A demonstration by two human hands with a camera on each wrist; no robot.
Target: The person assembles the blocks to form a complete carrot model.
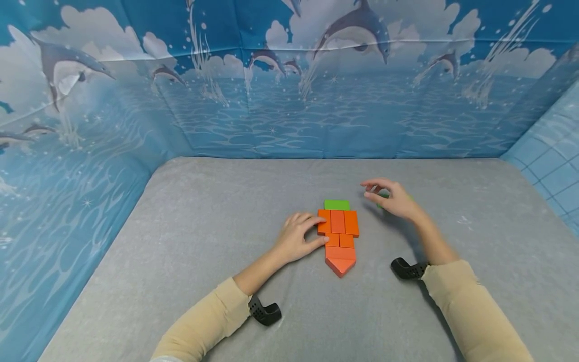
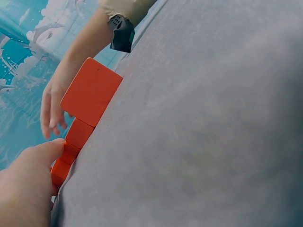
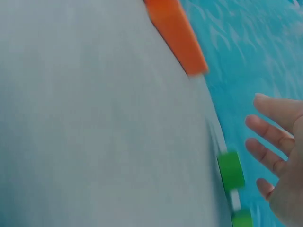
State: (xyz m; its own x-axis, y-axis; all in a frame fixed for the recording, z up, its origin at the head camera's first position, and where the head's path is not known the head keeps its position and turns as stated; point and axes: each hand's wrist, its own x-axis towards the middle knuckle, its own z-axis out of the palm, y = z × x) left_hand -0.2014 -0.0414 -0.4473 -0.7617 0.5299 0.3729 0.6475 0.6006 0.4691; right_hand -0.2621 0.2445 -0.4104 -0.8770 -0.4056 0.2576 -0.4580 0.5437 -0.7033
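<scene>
Orange blocks (image 1: 337, 221) lie flat against each other on the grey cloth, with a triangular orange block (image 1: 341, 266) at the near end. At their far end is a green block (image 1: 336, 205). My left hand (image 1: 296, 239) rests at the left side of the orange blocks, index finger and thumb touching them. In the left wrist view its thumb (image 2: 49, 150) meets an orange block. To the right, my right hand (image 1: 392, 198) is raised with nothing in its fingers. Another green block (image 1: 384, 194) is partly hidden behind it.
The grey cloth (image 1: 217, 211) covers the surface. A blue curtain printed with dolphins (image 1: 280, 115) stands along the back and sides. Each wrist carries a black device, one at the left (image 1: 265, 311) and one at the right (image 1: 405, 269).
</scene>
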